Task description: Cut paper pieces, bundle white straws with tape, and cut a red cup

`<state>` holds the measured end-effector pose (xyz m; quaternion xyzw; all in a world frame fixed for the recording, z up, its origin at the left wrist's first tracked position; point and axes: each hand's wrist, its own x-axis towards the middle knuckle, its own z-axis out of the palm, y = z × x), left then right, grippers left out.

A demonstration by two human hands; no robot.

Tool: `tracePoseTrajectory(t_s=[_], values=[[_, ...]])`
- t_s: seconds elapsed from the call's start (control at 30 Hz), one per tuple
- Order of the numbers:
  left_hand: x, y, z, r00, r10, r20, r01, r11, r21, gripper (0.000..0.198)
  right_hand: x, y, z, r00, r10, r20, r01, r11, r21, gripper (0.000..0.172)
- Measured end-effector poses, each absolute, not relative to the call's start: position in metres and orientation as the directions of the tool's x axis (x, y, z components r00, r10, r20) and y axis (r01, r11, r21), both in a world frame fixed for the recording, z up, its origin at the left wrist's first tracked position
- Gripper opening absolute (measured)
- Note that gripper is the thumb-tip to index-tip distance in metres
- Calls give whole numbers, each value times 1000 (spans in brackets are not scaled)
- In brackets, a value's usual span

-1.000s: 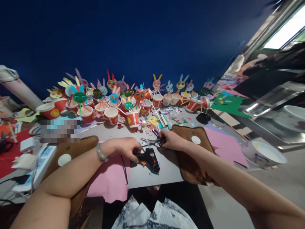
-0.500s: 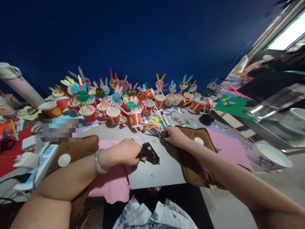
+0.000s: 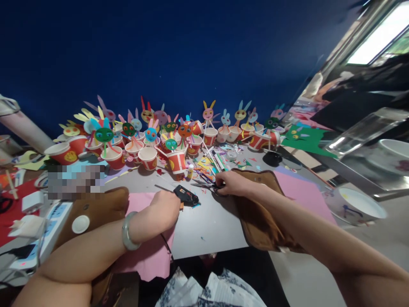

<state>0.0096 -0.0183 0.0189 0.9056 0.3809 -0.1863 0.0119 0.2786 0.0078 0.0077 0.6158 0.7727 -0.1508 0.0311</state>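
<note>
My left hand (image 3: 164, 209) is closed on the handle of a black hot glue gun (image 3: 185, 196), which lies low over the grey table sheet (image 3: 211, 221) with its nozzle pointing away to the left. A silver bangle sits on that wrist. My right hand (image 3: 231, 183) is closed around the handles of a pair of scissors (image 3: 206, 184), whose blades point left towards the glue gun. That forearm rests on a brown pad (image 3: 258, 213). A small glue stick (image 3: 190, 170) stands just beyond the scissors.
Several red paper cups with coloured paper bunny figures (image 3: 176, 160) crowd the far half of the table. A second brown pad (image 3: 96, 209), pink paper (image 3: 150, 251) and a power strip (image 3: 47, 230) lie left. A white bowl (image 3: 354, 204), green felt (image 3: 306, 136) and black lid (image 3: 271, 158) lie right.
My left hand has carried the glue gun away from me, up the table and nearer the scissors. My right hand has kept its hold by the scissors, shifting slightly.
</note>
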Motion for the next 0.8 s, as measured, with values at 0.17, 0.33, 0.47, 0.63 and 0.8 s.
tracePoseTrajectory(t_s=[0.17,0.33,0.47,0.63,0.8], values=[[8,-11,11,636,694,-339,704,-701,-115,26,288,-12,21,-155,978,-143,980,134,-150,11],[4,-13,18,673,669,-317,680,-727,-91,26,316,-26,25,97,995,4,995,-97,-33,16],[2,-13,20,693,663,-285,675,-735,-66,23,345,-27,21,168,985,-35,986,-168,-11,16],[-3,-11,12,727,658,-197,669,-743,-15,24,360,-29,25,177,975,-136,984,-179,1,18],[-8,-5,0,774,633,9,631,-771,85,31,334,-53,44,159,987,-3,970,-155,186,36]])
